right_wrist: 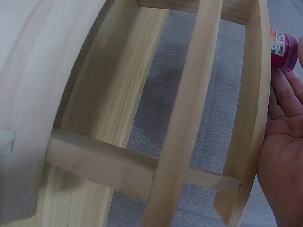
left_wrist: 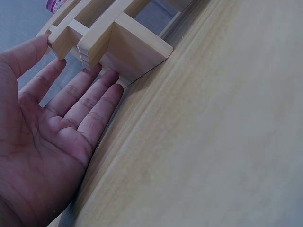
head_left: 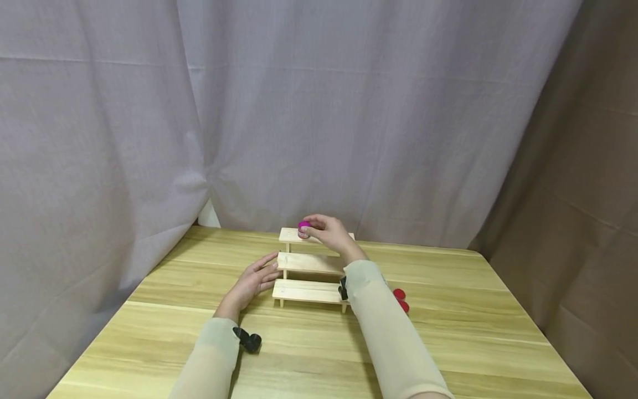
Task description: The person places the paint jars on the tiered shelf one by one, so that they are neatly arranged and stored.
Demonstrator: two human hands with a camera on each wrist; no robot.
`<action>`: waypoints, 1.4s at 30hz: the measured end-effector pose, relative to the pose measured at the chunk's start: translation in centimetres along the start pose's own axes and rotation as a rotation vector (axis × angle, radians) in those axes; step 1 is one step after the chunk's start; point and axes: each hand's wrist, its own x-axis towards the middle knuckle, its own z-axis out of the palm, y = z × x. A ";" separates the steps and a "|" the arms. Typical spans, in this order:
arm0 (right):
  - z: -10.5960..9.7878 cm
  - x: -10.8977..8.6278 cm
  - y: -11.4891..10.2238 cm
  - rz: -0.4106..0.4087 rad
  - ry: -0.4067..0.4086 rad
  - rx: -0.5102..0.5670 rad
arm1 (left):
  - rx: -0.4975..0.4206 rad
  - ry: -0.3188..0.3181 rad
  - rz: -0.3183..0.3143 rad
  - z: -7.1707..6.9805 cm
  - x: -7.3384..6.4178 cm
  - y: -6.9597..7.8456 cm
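Observation:
A small jar with a purple lid point(head_left: 304, 228) stands at the left part of the top step of a three-step wooden rack point(head_left: 311, 291). My right hand point(head_left: 329, 231) pinches it from the right. Seen from the right wrist, the jar point(right_wrist: 283, 49) has a printed label and sits at the rack's far board, with the right hand point(right_wrist: 284, 142) beside it. My left hand point(head_left: 254, 281) touches the left end of the rack with its fingers extended. The left wrist view shows that hand point(left_wrist: 52, 127) palm up, fingertips at the board ends.
Two round red-topped items point(head_left: 400, 296) lie on the wooden table point(head_left: 463, 327) right of the rack, partly behind the right sleeve. A grey curtain point(head_left: 349, 111) hangs behind the table. Black wrist straps point(head_left: 247, 339) are on both sleeves.

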 end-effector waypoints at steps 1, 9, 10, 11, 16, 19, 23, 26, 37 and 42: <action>0.0 0.0 0.0 0.002 0.000 -0.004 | 0.005 -0.005 0.003 0.0 0.0 0.0; -0.7 -0.8 -0.1 0.017 -0.010 0.041 | -0.001 -0.016 0.007 -0.3 0.1 0.1; -0.8 -0.9 -0.1 0.013 -0.008 0.036 | -0.002 -0.018 0.005 -0.4 0.1 0.0; -0.9 -1.1 -0.1 0.006 -0.009 0.029 | -0.001 -0.019 0.005 -0.5 0.1 0.0; -1.4 -1.6 0.1 -0.010 -0.021 0.003 | 0.000 0.001 0.005 -0.6 0.2 0.0; -1.8 -2.0 0.1 0.001 -0.031 -0.015 | -0.004 0.012 0.000 -0.5 0.2 -0.1; -2.6 -2.6 0.1 0.000 -0.043 -0.038 | -0.007 0.001 -0.004 -0.4 0.2 0.0; -3.1 -3.0 0.2 -0.008 -0.057 -0.042 | 0.005 -0.008 -0.002 -0.5 0.2 0.1; -4.9 -4.4 0.9 -0.042 -0.074 -0.088 | 0.032 -0.022 0.007 -0.8 0.0 0.3; -5.9 -5.3 1.3 -0.037 -0.059 -0.104 | 0.017 -0.011 0.007 -0.7 0.1 0.3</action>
